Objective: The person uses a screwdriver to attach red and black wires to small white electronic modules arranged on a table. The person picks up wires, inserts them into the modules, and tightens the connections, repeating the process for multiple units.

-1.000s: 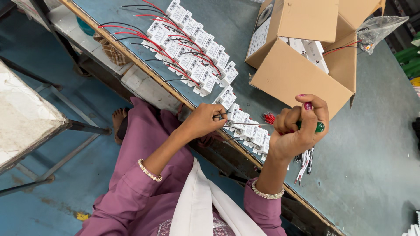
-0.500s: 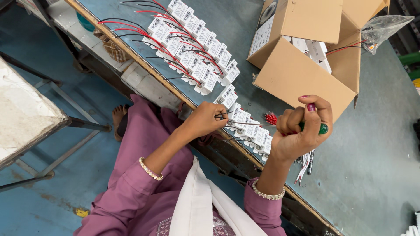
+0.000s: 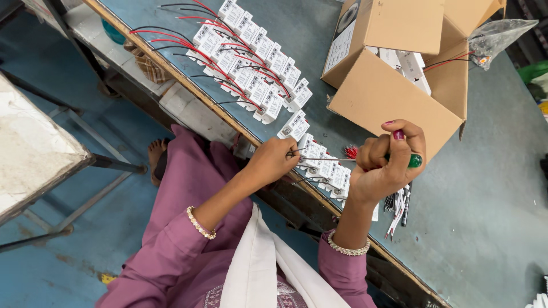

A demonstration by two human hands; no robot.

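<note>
Screwdriver stays clamped in our right hand, its shaft reaching across to the small white module our left hand pinches shut, nothing shifting since a second ago, so we judge the screw still turning.

We log our right hand gripping a green-handled screwdriver, left hand pinching its tip, above white modules.
</note>
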